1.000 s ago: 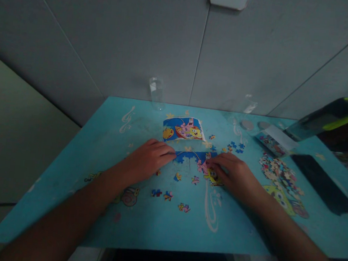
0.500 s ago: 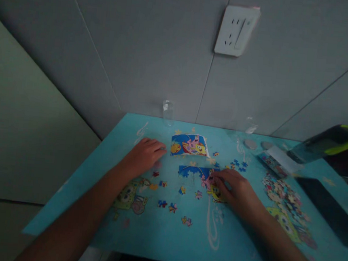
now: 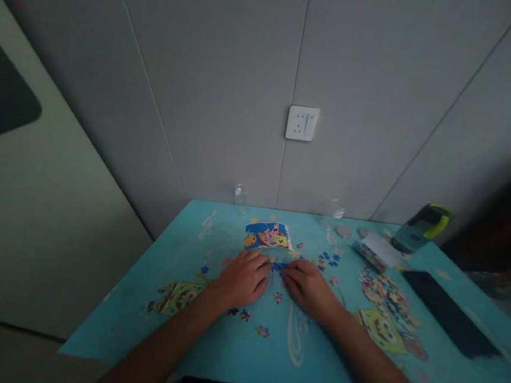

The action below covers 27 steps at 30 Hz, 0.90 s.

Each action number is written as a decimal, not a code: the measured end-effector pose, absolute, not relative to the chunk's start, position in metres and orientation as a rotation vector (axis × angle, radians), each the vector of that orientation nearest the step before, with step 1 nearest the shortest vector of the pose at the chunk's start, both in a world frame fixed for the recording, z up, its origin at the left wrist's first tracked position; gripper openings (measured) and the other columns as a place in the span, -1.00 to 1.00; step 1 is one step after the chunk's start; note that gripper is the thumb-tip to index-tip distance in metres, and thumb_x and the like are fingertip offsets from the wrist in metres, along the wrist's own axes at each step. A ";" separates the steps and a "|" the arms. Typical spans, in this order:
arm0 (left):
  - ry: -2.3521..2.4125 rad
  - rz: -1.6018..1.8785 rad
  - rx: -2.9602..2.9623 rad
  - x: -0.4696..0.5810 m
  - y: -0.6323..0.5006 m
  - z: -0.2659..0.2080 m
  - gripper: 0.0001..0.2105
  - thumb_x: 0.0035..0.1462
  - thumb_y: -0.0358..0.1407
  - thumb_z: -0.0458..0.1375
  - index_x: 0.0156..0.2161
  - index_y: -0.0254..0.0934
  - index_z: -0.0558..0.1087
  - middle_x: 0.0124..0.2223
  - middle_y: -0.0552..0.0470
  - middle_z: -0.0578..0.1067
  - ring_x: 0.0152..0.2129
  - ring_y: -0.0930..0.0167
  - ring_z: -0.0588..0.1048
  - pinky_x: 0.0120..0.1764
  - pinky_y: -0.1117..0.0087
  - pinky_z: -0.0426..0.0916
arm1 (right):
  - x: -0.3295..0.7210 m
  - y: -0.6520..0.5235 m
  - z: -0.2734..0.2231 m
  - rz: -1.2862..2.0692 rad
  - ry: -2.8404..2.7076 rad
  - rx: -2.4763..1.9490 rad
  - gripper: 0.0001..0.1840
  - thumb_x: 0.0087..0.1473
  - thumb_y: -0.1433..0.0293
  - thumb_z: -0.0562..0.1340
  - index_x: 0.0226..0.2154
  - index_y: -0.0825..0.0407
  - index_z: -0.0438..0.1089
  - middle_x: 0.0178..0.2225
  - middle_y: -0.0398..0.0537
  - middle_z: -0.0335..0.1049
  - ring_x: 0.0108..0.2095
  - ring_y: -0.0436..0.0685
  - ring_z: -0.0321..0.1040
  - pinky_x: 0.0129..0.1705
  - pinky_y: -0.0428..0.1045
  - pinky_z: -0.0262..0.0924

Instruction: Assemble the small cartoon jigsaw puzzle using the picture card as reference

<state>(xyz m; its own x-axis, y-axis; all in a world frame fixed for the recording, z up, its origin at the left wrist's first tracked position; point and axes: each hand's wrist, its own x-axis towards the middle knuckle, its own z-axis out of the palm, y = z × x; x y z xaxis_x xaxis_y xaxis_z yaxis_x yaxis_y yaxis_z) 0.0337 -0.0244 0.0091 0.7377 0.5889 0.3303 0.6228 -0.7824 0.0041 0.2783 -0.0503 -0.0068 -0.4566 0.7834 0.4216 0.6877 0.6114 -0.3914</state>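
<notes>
A partly joined jigsaw puzzle (image 3: pixel 279 267) lies flat on the table, mostly covered by both hands; a blue strip shows between them. My left hand (image 3: pixel 245 277) rests over its left part, fingers bent and closed at its edge. From the other side, my right hand (image 3: pixel 309 284) pinches the right part with thumb and fingers together. Any single piece within the fingers is hidden. Just beyond stands the picture card (image 3: pixel 267 236), showing the cartoon scene. Loose puzzle pieces (image 3: pixel 262 331) lie nearer me, and one piece (image 3: pixel 278 298) sits between my hands.
Blue pieces (image 3: pixel 330 259) are scattered at the right, beside a larger heap of pieces (image 3: pixel 387 295). Further right are a dark flat object (image 3: pixel 448 312), a small box (image 3: pixel 378 253) and a tumbler (image 3: pixel 420 228). Clear containers (image 3: pixel 241 198) stand by the wall.
My left hand has moved right and down onto the puzzle's left part. My right hand stays at its right part. The view has tilted up, showing more wall.
</notes>
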 end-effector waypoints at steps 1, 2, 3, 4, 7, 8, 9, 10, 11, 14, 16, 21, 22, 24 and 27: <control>-0.984 -0.489 -2.821 0.036 -0.024 0.008 -0.64 0.33 -0.26 0.09 0.17 -0.30 0.44 0.05 -0.17 0.50 -0.02 0.16 0.43 0.01 0.07 0.35 | 0.278 -0.051 -0.006 0.214 -2.270 -1.142 -0.75 0.30 0.42 0.16 -0.09 -0.01 0.55 -0.15 0.05 0.49 -0.12 0.19 0.40 -0.02 0.12 0.31; -0.970 -0.491 -2.819 0.038 -0.023 0.008 -0.65 0.33 -0.27 0.09 0.16 -0.28 0.45 0.04 -0.16 0.51 -0.03 0.16 0.43 0.00 0.06 0.36 | 0.278 -0.053 -0.005 0.205 -2.273 -1.131 -0.76 0.30 0.42 0.17 -0.10 -0.02 0.55 -0.17 0.04 0.49 -0.13 0.18 0.41 -0.03 0.11 0.31; -0.949 -0.486 -2.822 0.039 -0.022 0.007 -0.67 0.33 -0.28 0.09 0.15 -0.25 0.46 0.02 -0.14 0.52 -0.05 0.18 0.45 -0.01 0.07 0.36 | 0.278 -0.054 -0.004 0.196 -2.276 -1.123 -0.77 0.30 0.41 0.17 -0.12 -0.02 0.55 -0.19 0.02 0.50 -0.14 0.18 0.41 -0.04 0.10 0.31; -0.924 -0.480 -2.825 0.039 -0.020 0.008 -0.68 0.32 -0.30 0.10 0.14 -0.22 0.48 0.00 -0.12 0.53 -0.07 0.20 0.46 -0.01 0.08 0.36 | 0.278 -0.056 -0.003 0.189 -2.276 -1.115 -0.78 0.29 0.41 0.18 -0.14 -0.02 0.55 -0.21 0.01 0.51 -0.15 0.17 0.42 -0.04 0.09 0.31; -0.862 -0.465 -2.828 0.033 -0.015 0.014 -0.69 0.32 -0.31 0.10 0.13 -0.13 0.49 0.04 -0.07 0.54 -0.02 0.23 0.46 0.02 0.11 0.36 | 0.278 -0.062 0.000 0.173 -2.259 -1.098 -0.78 0.29 0.42 0.18 -0.12 -0.04 0.54 -0.21 -0.01 0.53 -0.15 0.16 0.43 -0.03 0.07 0.30; -0.870 -0.469 -2.814 0.028 -0.013 0.019 -0.68 0.33 -0.33 0.09 0.14 -0.13 0.48 0.08 -0.08 0.52 0.02 0.22 0.45 0.04 0.10 0.35 | 0.279 -0.063 0.001 0.170 -2.245 -1.097 -0.77 0.29 0.42 0.18 -0.10 -0.04 0.54 -0.20 -0.01 0.54 -0.15 0.16 0.44 -0.02 0.06 0.29; -0.889 -0.479 -2.795 0.022 -0.010 0.023 -0.67 0.33 -0.34 0.07 0.16 -0.15 0.47 0.13 -0.12 0.49 0.04 0.21 0.43 0.04 0.08 0.36 | 0.280 -0.063 0.001 0.169 -2.228 -1.100 -0.76 0.29 0.42 0.18 -0.08 -0.05 0.53 -0.19 -0.01 0.55 -0.14 0.16 0.44 -0.01 0.07 0.29; -0.928 -0.500 -2.763 0.016 -0.006 0.029 -0.66 0.34 -0.35 0.06 0.17 -0.18 0.46 0.17 -0.14 0.46 0.05 0.19 0.43 0.04 0.05 0.36 | 0.282 -0.063 0.001 0.169 -2.206 -1.108 -0.75 0.29 0.42 0.18 -0.07 -0.05 0.53 -0.18 -0.02 0.56 -0.13 0.16 0.44 -0.01 0.07 0.28; -0.983 -0.530 -2.731 0.009 -0.003 0.034 -0.65 0.34 -0.36 0.05 0.17 -0.17 0.45 0.18 -0.13 0.45 0.04 0.21 0.43 0.05 0.05 0.36 | 0.284 -0.061 0.001 0.168 -2.181 -1.121 -0.75 0.28 0.42 0.18 -0.07 -0.06 0.53 -0.19 -0.02 0.56 -0.13 0.16 0.45 -0.01 0.08 0.28; -1.114 -0.607 -2.642 0.001 0.003 0.043 -0.70 0.32 -0.40 0.04 0.06 -0.24 0.53 0.11 -0.18 0.48 0.02 0.19 0.45 0.03 0.03 0.41 | 0.294 -0.050 -0.002 0.165 -2.088 -1.187 -0.75 0.28 0.41 0.18 -0.08 -0.03 0.55 -0.22 -0.01 0.58 -0.15 0.18 0.46 -0.01 0.10 0.27; -1.140 -0.620 -2.620 0.010 -0.002 0.039 -0.71 0.29 -0.41 0.07 0.03 -0.25 0.54 0.18 -0.18 0.44 0.07 0.18 0.43 0.10 0.02 0.39 | 0.301 -0.042 -0.004 0.156 -2.010 -1.241 -0.72 0.30 0.42 0.14 -0.07 0.01 0.55 -0.17 0.04 0.59 -0.13 0.19 0.47 0.00 0.11 0.27; -1.149 -0.652 -2.621 0.050 -0.031 0.010 -0.66 0.29 -0.37 0.07 0.12 -0.27 0.49 0.23 -0.23 0.40 0.14 0.15 0.42 0.14 0.01 0.40 | 0.314 -0.037 -0.008 0.146 -1.895 -1.319 -0.67 0.30 0.40 0.09 -0.10 0.07 0.56 -0.15 0.07 0.61 -0.14 0.20 0.51 -0.01 0.12 0.31; -1.117 -0.634 -2.653 0.054 -0.033 0.005 -0.66 0.28 -0.35 0.09 0.12 -0.26 0.49 0.21 -0.21 0.43 0.12 0.17 0.44 0.14 0.04 0.42 | 0.316 -0.038 -0.009 0.149 -1.887 -1.326 -0.67 0.30 0.39 0.10 -0.11 0.07 0.57 -0.17 0.07 0.62 -0.15 0.20 0.51 -0.02 0.11 0.32; -1.054 -0.596 -2.718 0.053 -0.030 0.002 -0.66 0.26 -0.35 0.11 0.12 -0.25 0.50 0.16 -0.17 0.48 0.09 0.19 0.47 0.13 0.08 0.43 | 0.319 -0.040 -0.010 0.155 -1.876 -1.340 -0.68 0.29 0.38 0.10 -0.13 0.06 0.57 -0.18 0.06 0.62 -0.16 0.20 0.52 -0.04 0.10 0.34; -1.043 -0.583 -2.767 0.035 -0.010 0.007 -0.63 0.27 -0.40 0.07 0.16 -0.30 0.46 0.18 -0.23 0.46 0.11 0.18 0.45 0.15 0.03 0.40 | 0.322 -0.043 -0.011 0.165 -1.868 -1.363 -0.67 0.30 0.36 0.09 -0.11 0.05 0.56 -0.16 0.07 0.62 -0.14 0.20 0.53 -0.03 0.11 0.35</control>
